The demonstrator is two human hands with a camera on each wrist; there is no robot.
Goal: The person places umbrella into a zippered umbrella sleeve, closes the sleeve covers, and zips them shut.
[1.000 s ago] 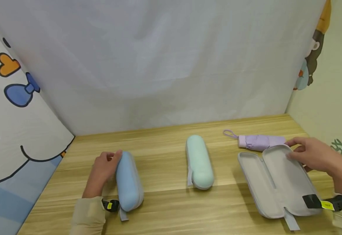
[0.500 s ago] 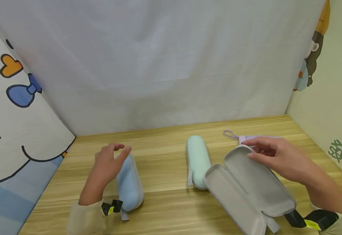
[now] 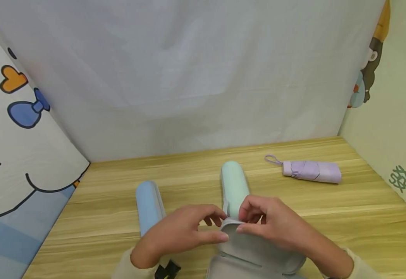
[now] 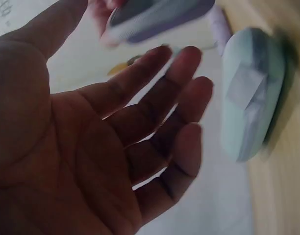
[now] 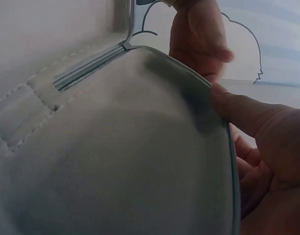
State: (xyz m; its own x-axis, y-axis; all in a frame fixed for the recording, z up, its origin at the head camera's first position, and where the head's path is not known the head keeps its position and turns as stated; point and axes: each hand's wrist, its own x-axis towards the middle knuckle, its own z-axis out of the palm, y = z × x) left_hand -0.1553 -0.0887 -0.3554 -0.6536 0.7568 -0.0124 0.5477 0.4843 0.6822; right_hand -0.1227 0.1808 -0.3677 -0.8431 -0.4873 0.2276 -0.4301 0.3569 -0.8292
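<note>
The open case (image 3: 248,248) is held up by the right hand (image 3: 274,221), its rim pinched between the thumb, laid on the grey inside, and the fingers, tucked behind; the right grip is thus closed on that rim. The left hand (image 3: 185,232) is poised just beside the same case, at its left corner. In the left wrist view its fingers are seen loosely bent with nothing between them, so that grip is released; whether the corner is touched by its thumb cannot be told.

Compared with half a second ago, the open case has been carried inward from the right part of the surface (image 3: 349,224) to the middle, toward the near edge, where its lower part is cut off in the head view. The left hand has been drawn away from the blue case (image 3: 148,205), which is left in place toward the left edge. By this shift the handling is gathered at one spot: the open case is put within reach of both hands, though gripped by only one.

The green case (image 3: 234,182) is unmoved in the middle, its near end now covered by the right hand and the open case. The umbrella (image 3: 314,171) is uncovered again, near the far right corner.
</note>
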